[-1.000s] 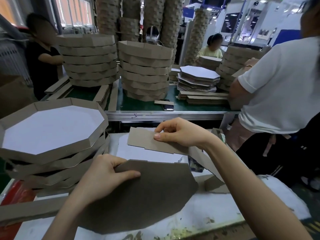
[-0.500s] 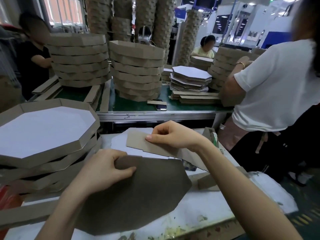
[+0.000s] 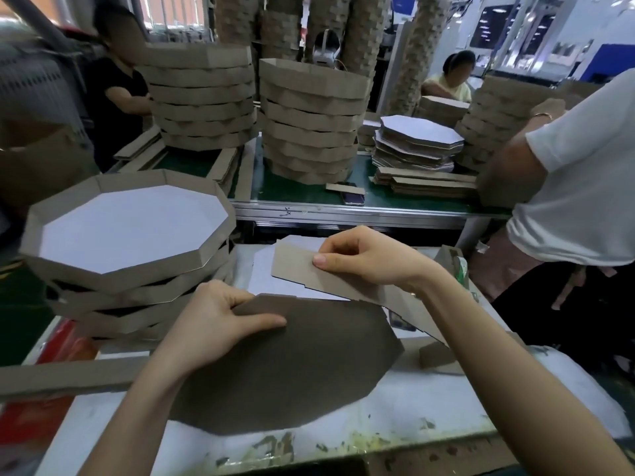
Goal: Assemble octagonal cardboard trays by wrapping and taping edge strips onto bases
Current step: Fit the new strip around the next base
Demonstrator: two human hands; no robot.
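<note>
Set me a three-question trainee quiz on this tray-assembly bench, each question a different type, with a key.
1. True or false: the left hand grips an edge of the brown octagonal base, thumb on top.
2. The right hand pinches: A) an edge strip; B) a tape roll; C) a phone.
3. Fill in: the stack of finished trays stands to the ____ of the base.

Key: 1 true; 2 A; 3 left.
</note>
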